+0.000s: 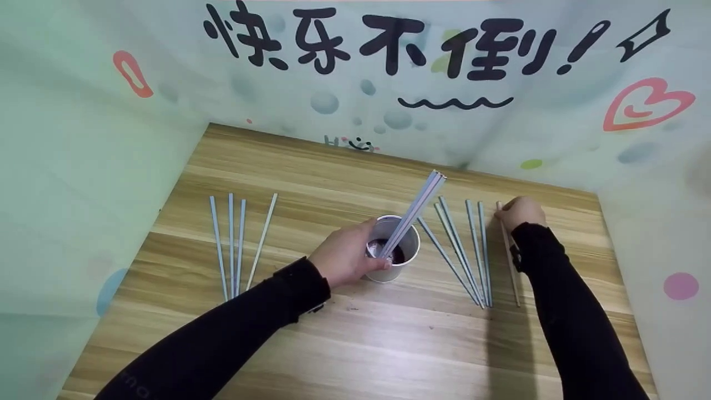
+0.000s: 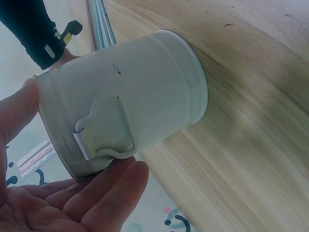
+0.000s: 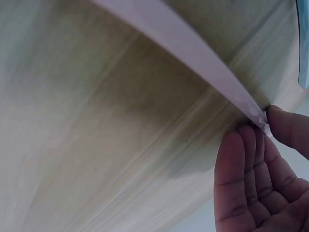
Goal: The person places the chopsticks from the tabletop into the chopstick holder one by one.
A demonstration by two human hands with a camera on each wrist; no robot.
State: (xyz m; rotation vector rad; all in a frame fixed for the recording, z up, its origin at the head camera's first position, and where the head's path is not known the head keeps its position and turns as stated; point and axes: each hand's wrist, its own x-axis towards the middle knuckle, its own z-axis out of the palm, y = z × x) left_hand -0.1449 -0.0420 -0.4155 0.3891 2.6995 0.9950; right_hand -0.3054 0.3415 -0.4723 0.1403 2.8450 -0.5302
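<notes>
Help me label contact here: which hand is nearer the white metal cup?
Left. The left hand wraps the white metal cup; the right hand is off to its right, pinching a chopstick.

The right hand (image 3: pixel 260 183) shows from the palm side, low at the right edge. Its fingers (image 3: pixel 231 164) are nearly straight. The thumb and one fingertip touch the end of a pale chopstick (image 3: pixel 193 53), which goes slanted up to the left across the wooden table (image 3: pixel 87 135). A thin blue stick (image 3: pixel 303 48) is partly visible at the top right edge.
</notes>
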